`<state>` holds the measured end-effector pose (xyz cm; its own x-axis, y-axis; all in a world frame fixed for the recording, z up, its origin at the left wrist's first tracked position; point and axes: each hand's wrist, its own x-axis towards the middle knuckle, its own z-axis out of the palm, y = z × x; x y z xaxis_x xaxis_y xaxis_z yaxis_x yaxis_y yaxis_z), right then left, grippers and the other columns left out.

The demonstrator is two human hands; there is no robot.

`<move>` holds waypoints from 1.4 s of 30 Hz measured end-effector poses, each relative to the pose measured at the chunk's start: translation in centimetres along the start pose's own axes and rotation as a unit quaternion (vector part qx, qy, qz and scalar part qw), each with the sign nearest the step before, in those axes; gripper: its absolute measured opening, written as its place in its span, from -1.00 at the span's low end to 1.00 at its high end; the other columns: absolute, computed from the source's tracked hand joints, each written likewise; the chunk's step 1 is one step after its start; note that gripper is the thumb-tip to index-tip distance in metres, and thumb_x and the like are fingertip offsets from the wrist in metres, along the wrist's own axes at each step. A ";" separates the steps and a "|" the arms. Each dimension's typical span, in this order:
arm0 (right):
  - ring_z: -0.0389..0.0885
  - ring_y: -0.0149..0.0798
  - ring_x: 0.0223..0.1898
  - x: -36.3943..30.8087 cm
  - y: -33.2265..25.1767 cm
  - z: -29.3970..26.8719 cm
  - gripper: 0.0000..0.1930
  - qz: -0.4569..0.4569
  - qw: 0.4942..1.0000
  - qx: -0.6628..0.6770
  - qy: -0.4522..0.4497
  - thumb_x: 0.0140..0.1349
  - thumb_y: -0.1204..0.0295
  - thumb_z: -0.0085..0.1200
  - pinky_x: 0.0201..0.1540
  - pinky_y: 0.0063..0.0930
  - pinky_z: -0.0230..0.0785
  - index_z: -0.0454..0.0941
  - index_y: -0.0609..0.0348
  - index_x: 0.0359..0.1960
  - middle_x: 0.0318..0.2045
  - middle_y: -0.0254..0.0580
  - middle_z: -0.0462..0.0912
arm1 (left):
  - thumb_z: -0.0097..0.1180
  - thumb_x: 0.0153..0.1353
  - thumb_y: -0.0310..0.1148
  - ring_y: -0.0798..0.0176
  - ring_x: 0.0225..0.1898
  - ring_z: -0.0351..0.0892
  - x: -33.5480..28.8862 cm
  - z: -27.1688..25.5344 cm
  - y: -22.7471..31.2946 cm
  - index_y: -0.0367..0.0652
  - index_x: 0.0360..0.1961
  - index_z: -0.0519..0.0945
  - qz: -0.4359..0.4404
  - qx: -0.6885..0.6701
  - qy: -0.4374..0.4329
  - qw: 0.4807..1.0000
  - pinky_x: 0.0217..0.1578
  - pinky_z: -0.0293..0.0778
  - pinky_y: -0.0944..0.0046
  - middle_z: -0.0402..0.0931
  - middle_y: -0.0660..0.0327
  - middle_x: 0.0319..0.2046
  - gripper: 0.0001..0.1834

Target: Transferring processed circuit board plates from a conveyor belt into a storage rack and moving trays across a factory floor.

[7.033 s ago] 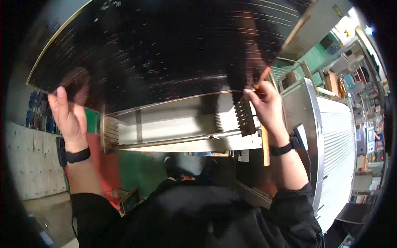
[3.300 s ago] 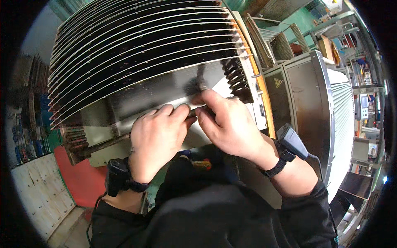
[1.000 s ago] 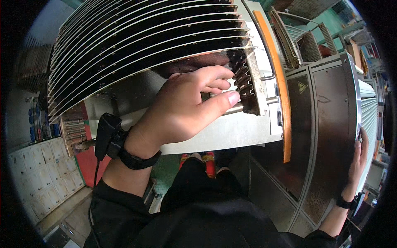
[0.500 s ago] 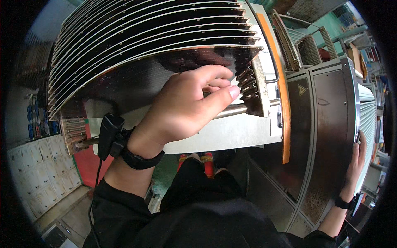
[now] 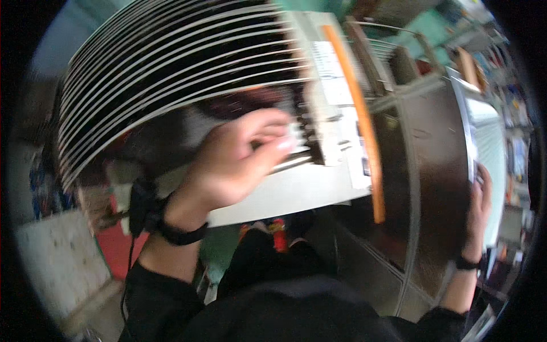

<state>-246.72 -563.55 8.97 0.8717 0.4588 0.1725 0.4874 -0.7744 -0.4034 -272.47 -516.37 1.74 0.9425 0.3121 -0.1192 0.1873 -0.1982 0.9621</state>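
Note:
My left hand [image 5: 242, 157] hovers in front of a rack of dark, thin panels with pale edges [image 5: 188, 62]. Its fingers curl loosely, with the thumb apart from the forefinger, and nothing shows between them; motion blurs it. Just beyond its fingertips is the rack's notched side [image 5: 316, 128]. Far to the right, my right hand [image 5: 480, 196] rests with its fingers extended along the upper edge of a brown metal cabinet [image 5: 439, 142]. Beside that hand lies a pale green, ribbed surface [image 5: 490, 148].
Under the rack is a white tabletop [image 5: 285, 196], with an orange strip [image 5: 359, 114] along its right side. Metal racks [image 5: 393, 60] stand behind the cabinet. A red panel [image 5: 119, 248] sits at lower left. A cable hangs from my left wrist device [image 5: 145, 205].
The view has turned, so the rack and cabinet sit further left in the picture. My left hand appears lower and further left. My right hand stays at the cabinet's edge.

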 end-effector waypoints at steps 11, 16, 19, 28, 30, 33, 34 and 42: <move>0.42 0.07 0.32 0.3 -0.5 1.2 -0.36 0.034 0.955 0.255 0.150 0.33 0.20 0.18 0.36 -0.19 0.28 0.32 0.28 0.35 0.27 0.22 0.44 | 0.12 0.41 -0.43 0.05 -0.09 0.67 -4.4 3.1 4.8 -0.36 0.02 0.60 0.269 0.243 0.082 0.928 0.04 0.55 0.14 0.68 0.01 -0.14 -0.75; 0.33 0.12 0.38 -5.4 7.8 -6.4 -0.19 0.086 0.930 0.254 0.252 0.34 0.17 0.20 0.36 -0.13 0.26 0.07 0.29 0.47 0.33 0.31 0.34 | 0.09 0.41 -0.49 0.14 -0.17 0.66 -2.5 14.9 11.1 -0.37 -0.10 0.66 0.299 0.165 0.001 0.940 -0.07 0.57 0.17 0.69 0.04 -0.20 -0.82; 0.22 0.20 0.44 -11.3 17.4 -13.0 -0.11 0.156 0.882 0.195 0.401 0.27 0.09 0.27 0.48 -0.12 0.06 0.11 0.39 0.44 0.39 0.33 0.24 | 0.08 0.42 -0.48 0.14 -0.11 0.64 -2.4 21.7 13.2 -0.34 -0.07 0.67 0.352 0.105 -0.082 0.926 -0.01 0.52 0.19 0.69 0.05 -0.17 -0.81; 0.25 0.30 0.39 -30.9 38.1 -36.6 0.17 0.367 0.619 -0.123 0.683 0.02 -0.09 0.43 0.43 -0.05 0.12 0.01 0.51 0.42 0.34 0.48 0.25 | 0.18 0.23 -0.51 0.14 -0.19 0.63 -0.2 41.6 20.2 -0.30 -0.19 0.64 0.354 0.060 -0.232 0.904 -0.11 0.51 0.22 0.62 0.09 -0.28 -0.85; 0.26 0.24 0.39 -31.2 40.2 -37.8 0.26 0.339 0.642 -0.026 0.687 -0.05 -0.15 0.47 0.43 -0.06 0.13 -0.03 0.43 0.46 0.36 0.38 0.27 | 0.19 0.22 -0.49 0.13 -0.18 0.64 0.1 45.5 20.7 -0.30 -0.17 0.64 0.336 0.049 -0.250 0.907 -0.10 0.52 0.22 0.62 0.08 -0.26 -0.83; 0.30 0.23 0.35 -28.6 40.8 -37.5 0.25 0.307 0.649 -0.062 0.693 -0.07 -0.12 0.50 0.40 -0.07 0.17 -0.03 0.35 0.47 0.31 0.33 0.32 | 0.15 0.30 -0.47 0.27 -0.16 0.62 0.3 48.8 21.3 -0.31 -0.11 0.60 0.313 0.101 -0.297 0.896 -0.09 0.52 0.27 0.62 0.14 -0.22 -0.81; 0.33 0.23 0.31 -27.7 40.6 -37.5 0.23 0.314 0.642 -0.074 0.696 -0.09 -0.07 0.53 0.37 -0.08 0.21 0.00 0.27 0.47 0.27 0.32 0.35 | 0.15 0.30 -0.46 0.27 -0.16 0.62 0.4 48.9 21.7 -0.31 -0.10 0.60 0.335 0.126 -0.301 0.884 -0.09 0.52 0.27 0.62 0.13 -0.21 -0.81; 0.62 0.21 -0.11 -24.3 41.1 -38.4 -0.78 0.370 0.702 -0.122 0.596 0.29 0.32 0.14 -0.01 -0.01 0.46 0.62 0.24 -0.25 -0.20 0.10 0.66 | 0.20 0.24 -0.43 0.07 -0.23 0.67 1.3 49.4 20.8 -0.27 -0.13 0.63 0.336 0.135 -0.288 0.887 -0.15 0.55 0.20 0.65 0.06 -0.28 -0.80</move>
<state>-245.93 -623.23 22.67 0.2430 -0.6865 0.6854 -0.2544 -0.7269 -0.6379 -253.70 -565.98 9.51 0.8373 -0.4706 0.2783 -0.4833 -0.3991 0.7792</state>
